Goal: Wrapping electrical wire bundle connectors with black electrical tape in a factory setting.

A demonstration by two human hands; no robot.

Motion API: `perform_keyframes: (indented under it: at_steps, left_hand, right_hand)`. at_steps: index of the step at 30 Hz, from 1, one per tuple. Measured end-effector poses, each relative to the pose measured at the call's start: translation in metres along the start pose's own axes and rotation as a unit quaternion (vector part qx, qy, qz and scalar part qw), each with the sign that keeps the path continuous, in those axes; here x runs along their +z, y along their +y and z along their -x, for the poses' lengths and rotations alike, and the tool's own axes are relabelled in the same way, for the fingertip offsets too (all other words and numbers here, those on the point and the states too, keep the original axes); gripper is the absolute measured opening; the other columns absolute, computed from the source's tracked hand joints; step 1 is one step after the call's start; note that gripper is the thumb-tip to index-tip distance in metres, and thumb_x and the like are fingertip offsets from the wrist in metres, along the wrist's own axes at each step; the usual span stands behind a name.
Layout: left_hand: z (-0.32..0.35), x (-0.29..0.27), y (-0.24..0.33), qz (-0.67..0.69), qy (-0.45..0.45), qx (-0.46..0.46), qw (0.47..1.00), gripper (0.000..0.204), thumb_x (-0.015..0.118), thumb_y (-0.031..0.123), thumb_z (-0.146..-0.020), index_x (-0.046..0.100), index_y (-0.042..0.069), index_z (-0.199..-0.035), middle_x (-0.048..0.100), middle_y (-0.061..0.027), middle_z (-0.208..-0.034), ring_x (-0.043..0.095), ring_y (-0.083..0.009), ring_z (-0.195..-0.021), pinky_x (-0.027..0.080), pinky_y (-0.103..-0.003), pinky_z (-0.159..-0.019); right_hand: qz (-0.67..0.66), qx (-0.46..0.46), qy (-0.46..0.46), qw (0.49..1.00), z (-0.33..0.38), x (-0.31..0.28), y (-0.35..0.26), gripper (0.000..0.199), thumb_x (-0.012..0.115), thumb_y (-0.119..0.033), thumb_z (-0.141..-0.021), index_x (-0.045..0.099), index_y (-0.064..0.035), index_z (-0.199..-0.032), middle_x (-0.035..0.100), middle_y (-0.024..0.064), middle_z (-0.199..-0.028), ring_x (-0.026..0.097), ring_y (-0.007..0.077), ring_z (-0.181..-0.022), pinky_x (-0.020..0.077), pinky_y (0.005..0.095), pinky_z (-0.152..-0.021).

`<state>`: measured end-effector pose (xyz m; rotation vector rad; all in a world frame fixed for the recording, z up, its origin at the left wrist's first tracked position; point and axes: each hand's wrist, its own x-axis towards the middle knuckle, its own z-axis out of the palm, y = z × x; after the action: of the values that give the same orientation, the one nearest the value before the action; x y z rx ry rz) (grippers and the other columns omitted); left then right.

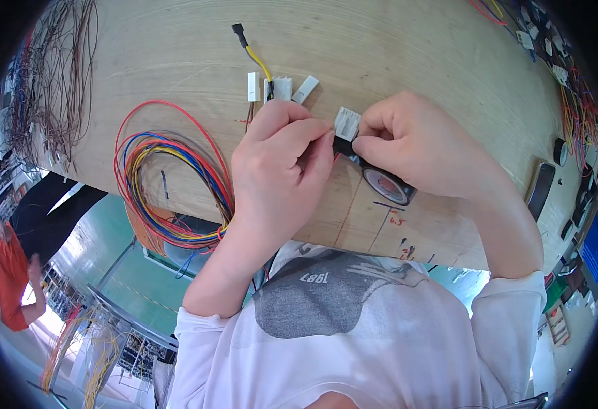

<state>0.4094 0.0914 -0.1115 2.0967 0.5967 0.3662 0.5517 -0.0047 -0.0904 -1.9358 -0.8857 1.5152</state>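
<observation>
Near the front of the wooden table, my left hand point(282, 160) is closed in a pinch beside a white plug connector point(347, 124); what its fingers hold is hidden. My right hand point(415, 143) pinches a strip of black tape point(344, 146) just below that connector. Under the right hand lies the roll of black tape point(389, 186), partly covered by the palm. Beyond the left hand are a white connector point(253, 86) with brown wires, a wider white connector point(282, 88), a tilted white connector point(305, 88) and a yellow wire ending in a black terminal point(239, 34).
A coil of coloured wires point(132, 170) hangs over the table's front edge at left. Bundled thin brown wires point(60, 82) lie at far left. A phone point(541, 187) and another black roll point(560, 151) rest at right, near more wires. A person in orange point(12, 273) is at far left.
</observation>
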Motion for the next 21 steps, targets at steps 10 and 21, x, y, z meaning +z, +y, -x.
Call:
perform_keyframes:
  at_steps: [10, 21]
  left_hand:
    - [-0.002, 0.001, -0.001, -0.003, 0.002, -0.007, 1.000, 0.004, 0.061, 0.000, -0.069, 0.059, 0.000, -0.072, 0.053, -0.0099, -0.073, 0.054, -0.0229, -0.059, 0.042, -0.029, -0.050]
    - [-0.001, 0.010, 0.002, -0.069, 0.042, 0.017, 0.997, 0.004, 0.060, 0.002, -0.071, 0.056, 0.002, -0.071, 0.051, -0.0091, -0.071, 0.053, -0.0255, -0.057, 0.042, -0.033, -0.049]
  right_hand:
    - [-0.003, 0.010, -0.001, 1.000, -0.002, 0.000, 0.007, 0.020, 0.049, -0.013, -0.070, 0.056, 0.0029, -0.062, 0.051, 0.0119, -0.048, 0.049, 0.0174, -0.044, 0.0383, 0.0324, -0.045]
    - [-0.073, -0.024, 0.032, 0.997, 0.001, 0.002, 0.015, 0.021, 0.049, -0.015, -0.071, 0.058, 0.0031, -0.066, 0.053, 0.0125, -0.051, 0.052, 0.0179, -0.049, 0.0398, 0.0318, -0.048]
